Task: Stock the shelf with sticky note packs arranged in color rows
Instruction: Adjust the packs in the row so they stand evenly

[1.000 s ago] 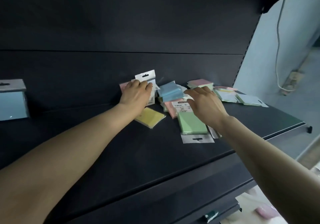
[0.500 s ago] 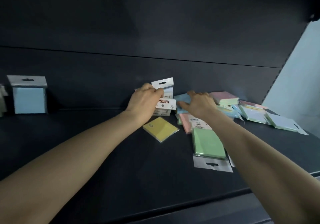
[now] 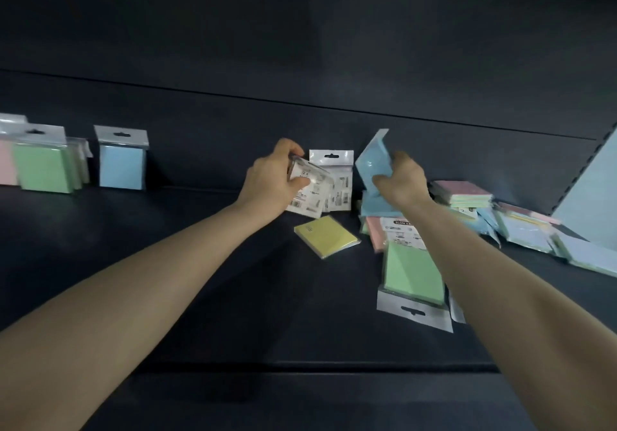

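1. Sticky note packs [image 3: 45, 167] are stood upright far left on the shelf [image 3: 233, 297], a blue row [image 3: 122, 160] last.
2. A label-side pack [image 3: 309, 193] is gripped by the left hand [image 3: 267, 180], nearer that row.
3. A blue pack [image 3: 374, 157], tilted near upright, is pinched by the right hand [image 3: 400, 180], well right of its row.

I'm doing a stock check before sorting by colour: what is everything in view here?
black metal shelf board: one, black, beneath everything.
upright blue sticky note pack: one, blue, back left.
upright green sticky note pack: one, green, far left.
upright pink pack: one, pink, left edge, cut off.
flat yellow pack: one, yellow, centre.
flat green pack: one, green, right of centre.
standing label-side pack: one, white, back centre.
mixed heap of packs: uncounted, pink, blue, pale, right.
left hand: one, holds a clear-wrapped label-side pack.
right hand: one, holds a tilted blue pack.
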{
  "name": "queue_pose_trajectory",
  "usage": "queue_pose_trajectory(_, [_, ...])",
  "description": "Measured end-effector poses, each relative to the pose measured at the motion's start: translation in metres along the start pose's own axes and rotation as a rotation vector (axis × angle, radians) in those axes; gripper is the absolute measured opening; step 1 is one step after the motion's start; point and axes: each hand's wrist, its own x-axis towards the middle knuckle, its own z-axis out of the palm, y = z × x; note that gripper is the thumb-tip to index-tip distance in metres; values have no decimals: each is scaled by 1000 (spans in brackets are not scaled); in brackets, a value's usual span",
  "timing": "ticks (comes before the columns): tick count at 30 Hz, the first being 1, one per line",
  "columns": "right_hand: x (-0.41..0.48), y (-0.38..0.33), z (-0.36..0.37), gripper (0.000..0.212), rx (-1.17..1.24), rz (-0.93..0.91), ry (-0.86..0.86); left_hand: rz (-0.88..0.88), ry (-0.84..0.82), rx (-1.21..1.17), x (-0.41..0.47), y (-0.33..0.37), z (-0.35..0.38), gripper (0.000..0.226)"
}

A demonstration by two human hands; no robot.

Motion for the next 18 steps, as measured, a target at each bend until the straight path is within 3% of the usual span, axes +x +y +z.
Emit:
queue_pose_trajectory(2, [-8,-3,-2,17,18,-55,58,22,7,31,-10,0,-6,37])
queue_pose_trajectory(7, [-32,-4,-15,28,189,-67,16,99,-6,196,-29,3,-18,31])
queue_pose_trajectory(11, [-49,4,-23,29,165,-72,-10,43,-170,250,-40,14,-15,22])
queue_pose_trajectory(16, [-69,17,-32,34,151,-80,-60,-104,-592,30,-42,35,-23,49])
queue_pose_trajectory(18, [-76,21,-37,42,203,-104,-58,-47,-538,109,-44,35,-17,42])
